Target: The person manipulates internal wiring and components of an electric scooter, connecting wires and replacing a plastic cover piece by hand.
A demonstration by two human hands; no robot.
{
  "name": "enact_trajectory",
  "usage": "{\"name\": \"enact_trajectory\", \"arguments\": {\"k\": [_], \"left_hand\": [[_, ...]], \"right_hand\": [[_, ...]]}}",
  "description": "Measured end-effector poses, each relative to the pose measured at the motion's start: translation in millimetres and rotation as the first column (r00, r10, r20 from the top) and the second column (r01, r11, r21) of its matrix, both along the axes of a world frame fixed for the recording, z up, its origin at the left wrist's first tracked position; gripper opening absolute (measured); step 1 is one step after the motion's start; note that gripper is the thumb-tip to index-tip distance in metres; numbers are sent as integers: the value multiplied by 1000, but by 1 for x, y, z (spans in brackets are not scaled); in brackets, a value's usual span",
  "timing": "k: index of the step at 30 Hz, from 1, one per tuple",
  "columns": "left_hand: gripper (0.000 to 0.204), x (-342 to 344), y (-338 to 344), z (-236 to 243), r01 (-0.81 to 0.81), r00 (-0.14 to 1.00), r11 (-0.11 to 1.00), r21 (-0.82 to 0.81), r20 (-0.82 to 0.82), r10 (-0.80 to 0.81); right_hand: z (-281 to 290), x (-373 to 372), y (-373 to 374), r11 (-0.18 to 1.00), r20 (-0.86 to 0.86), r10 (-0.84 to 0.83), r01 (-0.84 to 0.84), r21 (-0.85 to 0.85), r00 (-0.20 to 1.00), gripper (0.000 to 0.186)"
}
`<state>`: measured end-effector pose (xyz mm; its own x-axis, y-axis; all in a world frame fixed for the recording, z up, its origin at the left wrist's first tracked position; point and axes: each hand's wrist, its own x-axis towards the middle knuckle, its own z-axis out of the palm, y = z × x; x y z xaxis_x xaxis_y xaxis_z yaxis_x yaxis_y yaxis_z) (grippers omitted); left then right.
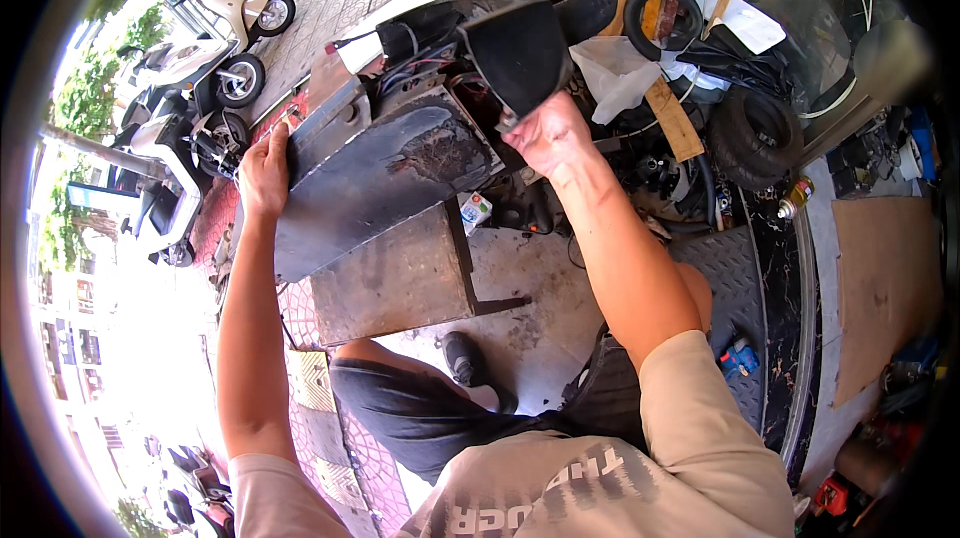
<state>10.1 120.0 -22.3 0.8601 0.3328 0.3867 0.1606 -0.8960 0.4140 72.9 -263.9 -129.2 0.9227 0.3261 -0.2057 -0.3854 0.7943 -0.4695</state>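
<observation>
Before me a dark grey metal box with worn, scorched-looking paint lies tilted, part of a dismantled vehicle body with loose wires. My left hand is closed round its left end. At the box's upper right stands a black, rounded cover, perhaps a seat or flap. The fingers of my right hand are closed at its lower corner; the palm turns partly upward and the fingertips are partly hidden. Beneath the box is a brown, worn board or low stand.
Loose tyres, wooden strips and cables crowd the right. A spray can and a blue tool lie nearer me. A small white carton sits beside the stand. Parked scooters line the left.
</observation>
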Motion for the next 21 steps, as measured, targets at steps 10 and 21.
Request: {"name": "enact_trajectory", "arguments": {"k": [10,21], "left_hand": [[65,3,9,-2,82,997,997,-12,-14,-82],[69,15,31,-9,91,996,995,39,0,-91]], "right_hand": [[12,-11,11,865,333,-90,239,-440,939,36],[11,-5,-5,709,492,293,159,-688,820,22]]}}
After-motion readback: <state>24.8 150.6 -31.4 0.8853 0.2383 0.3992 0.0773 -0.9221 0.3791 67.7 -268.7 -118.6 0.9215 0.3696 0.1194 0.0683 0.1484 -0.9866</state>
